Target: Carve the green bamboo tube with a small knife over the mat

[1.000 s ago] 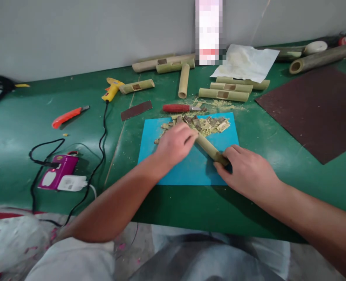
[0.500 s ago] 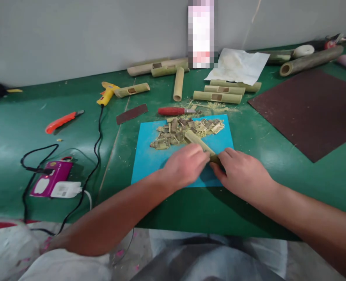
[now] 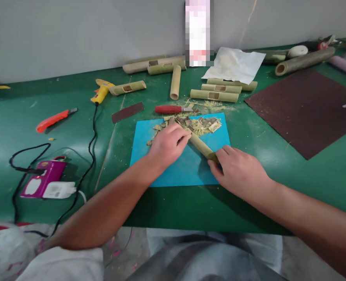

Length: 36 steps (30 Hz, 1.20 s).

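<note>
Toward your table's (image 3: 249, 218) front edge, to the left, lies a purple box (image 3: 44, 179) with cords plugged in. In front of you a blue sheet (image 3: 175, 173) lies near that same edge. By the sheet's right edge, your right hand (image 3: 243, 168) grasps the near end of a bamboo tube (image 3: 203, 147), which slants over the sheet toward its far side. At the tube's far end your left hand (image 3: 169, 144) has its fingers curled; you cannot tell from this view whether they grip it. Bamboo chips (image 3: 200, 125) are heaped along the sheet's far edge. Just beyond that edge lies a red-handled knife (image 3: 168, 109), with a dark strip (image 3: 128, 112) to its left. Farther back, notched bamboo pieces (image 3: 227, 96) lie toward the table's back edge, partly under white paper (image 3: 234, 64).
</note>
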Available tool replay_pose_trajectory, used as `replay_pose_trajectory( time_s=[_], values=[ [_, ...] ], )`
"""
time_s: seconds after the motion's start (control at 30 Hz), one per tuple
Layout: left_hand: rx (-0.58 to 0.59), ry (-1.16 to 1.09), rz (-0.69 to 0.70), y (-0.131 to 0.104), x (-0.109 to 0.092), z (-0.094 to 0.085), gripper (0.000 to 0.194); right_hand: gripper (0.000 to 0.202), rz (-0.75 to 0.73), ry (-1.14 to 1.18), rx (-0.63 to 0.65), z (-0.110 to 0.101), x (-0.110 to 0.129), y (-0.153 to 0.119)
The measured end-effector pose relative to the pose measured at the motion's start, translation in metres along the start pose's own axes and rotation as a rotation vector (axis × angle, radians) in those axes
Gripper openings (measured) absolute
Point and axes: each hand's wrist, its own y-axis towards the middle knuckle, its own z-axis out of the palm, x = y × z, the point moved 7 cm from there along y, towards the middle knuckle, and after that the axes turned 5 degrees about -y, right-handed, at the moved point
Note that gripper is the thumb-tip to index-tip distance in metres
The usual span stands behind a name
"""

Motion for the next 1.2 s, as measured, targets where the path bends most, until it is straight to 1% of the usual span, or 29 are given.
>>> replay_pose_trajectory(
  time_s=[0.03,0.13,0.17,0.2,0.27,0.3,0.33,0.37,0.43,0.47,0.5,0.57,0.6,0.63,0.73,0.77,0.8,0.9,0.93,0.97,1.07,1.1,1.13,1.2],
  values=[
    [0.008,-0.006,0.003,0.000,0.001,-0.001,0.023,0.026,-0.001,0.012,0.001,0.000,0.001,0.000],
    [0.115,-0.069,0.068,-0.001,-0.005,0.004,0.024,0.019,-0.041,0.052,-0.015,-0.001,0.004,-0.001],
    [0.129,-0.075,0.072,-0.001,-0.006,0.005,0.024,0.018,-0.045,0.064,-0.027,-0.001,0.004,-0.001],
    [0.113,-0.059,0.050,-0.001,-0.006,0.005,0.024,0.018,-0.042,0.073,-0.038,-0.001,0.003,-0.001],
    [0.035,0.018,-0.009,-0.002,-0.007,0.001,0.026,0.018,-0.010,0.077,-0.059,0.000,0.000,-0.001],
    [0.015,0.053,-0.025,-0.003,-0.009,0.001,0.029,0.018,0.002,0.079,-0.057,0.001,-0.002,-0.001],
    [0.031,0.067,-0.022,-0.004,-0.013,0.004,0.032,0.017,0.009,0.083,-0.051,0.002,-0.003,-0.001],
    [0.075,0.059,0.000,-0.005,-0.018,0.008,0.036,0.016,0.008,0.091,-0.037,0.003,-0.004,0.000],
    [0.198,-0.004,0.048,-0.007,-0.026,0.018,0.041,0.015,0.010,0.104,-0.007,0.005,-0.005,0.000],
    [0.212,-0.024,0.052,-0.007,-0.026,0.019,0.039,0.016,0.018,0.104,0.009,0.006,-0.006,0.001],
    [0.177,-0.021,0.040,-0.007,-0.023,0.016,0.036,0.018,0.034,0.098,0.022,0.006,-0.008,0.001],
    [0.055,0.020,-0.010,-0.005,-0.013,0.006,0.029,0.023,0.072,0.071,0.043,0.007,-0.011,0.001],
    [0.017,0.041,-0.020,-0.005,-0.010,0.003,0.027,0.025,0.081,0.058,0.051,0.007,-0.011,0.001],
    [0.015,0.048,-0.012,-0.005,-0.010,0.002,0.027,0.025,0.081,0.048,0.060,0.006,-0.011,0.001],
    [0.146,0.003,0.086,-0.006,-0.016,0.013,0.028,0.022,0.057,0.034,0.073,0.006,-0.009,0.002],
    [0.171,-0.012,0.104,-0.006,-0.016,0.016,0.028,0.021,0.055,0.033,0.072,0.005,-0.009,0.002],
    [0.152,-0.012,0.103,-0.005,-0.013,0.015,0.027,0.022,0.060,0.033,0.067,0.004,-0.010,0.002],
    [-0.009,0.054,0.002,0.000,0.001,0.002,0.025,0.025,0.085,0.032,0.060,0.002,-0.011,0.002],
    [-0.022,0.057,-0.014,0.001,0.001,0.001,0.025,0.025,0.085,0.031,0.065,0.002,-0.011,0.001],
    [0.005,0.043,-0.008,0.001,-0.002,0.003,0.027,0.024,0.080,0.028,0.069,0.002,-0.010,0.001],
    [0.188,-0.059,0.059,-0.004,-0.018,0.016,0.033,0.023,0.052,0.013,0.072,0.002,-0.007,0.000],
    [0.218,-0.078,0.063,-0.005,-0.020,0.018,0.033,0.023,0.050,0.009,0.074,0.002,-0.007,0.000],
    [0.208,-0.079,0.046,-0.005,-0.018,0.017,0.032,0.023,0.055,0.005,0.078,0.002,-0.007,0.000],
    [0.098,-0.042,-0.016,-0.003,-0.008,0.008,0.028,0.024,0.072,0.001,0.093,0.002,-0.008,0.000]
  ],
)
